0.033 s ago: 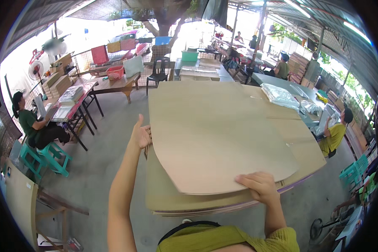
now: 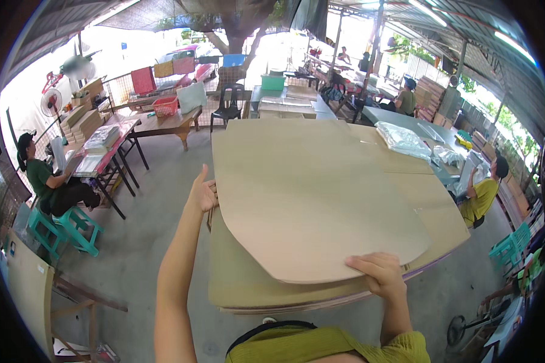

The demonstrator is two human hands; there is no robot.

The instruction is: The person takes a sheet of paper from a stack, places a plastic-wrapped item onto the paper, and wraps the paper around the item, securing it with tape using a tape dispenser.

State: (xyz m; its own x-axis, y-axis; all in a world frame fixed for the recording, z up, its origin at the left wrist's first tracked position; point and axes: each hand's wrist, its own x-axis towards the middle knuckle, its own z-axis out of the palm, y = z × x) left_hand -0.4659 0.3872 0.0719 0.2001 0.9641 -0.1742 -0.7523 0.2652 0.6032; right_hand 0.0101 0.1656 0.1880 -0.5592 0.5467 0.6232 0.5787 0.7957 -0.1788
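Observation:
A large brown cardboard sheet [image 2: 315, 199] with a rounded near edge lies slightly raised over a stack of similar sheets [image 2: 248, 290] in front of me. My left hand [image 2: 203, 195] holds the sheet's left edge, thumb pointing up. The near right edge is gripped by my right hand [image 2: 378, 273], whose fingers curl over the top. Both forearms reach up from the lower edge of the view.
A person in green [image 2: 42, 181] sits at a cluttered table [image 2: 103, 151] on the left, beside teal stools [image 2: 66, 227]. At the right sits a person in yellow [image 2: 484, 193], near clear plastic bags [image 2: 402, 139]. Behind stand a black chair [image 2: 230, 103], red basket [image 2: 165, 106] and fan [image 2: 51, 100].

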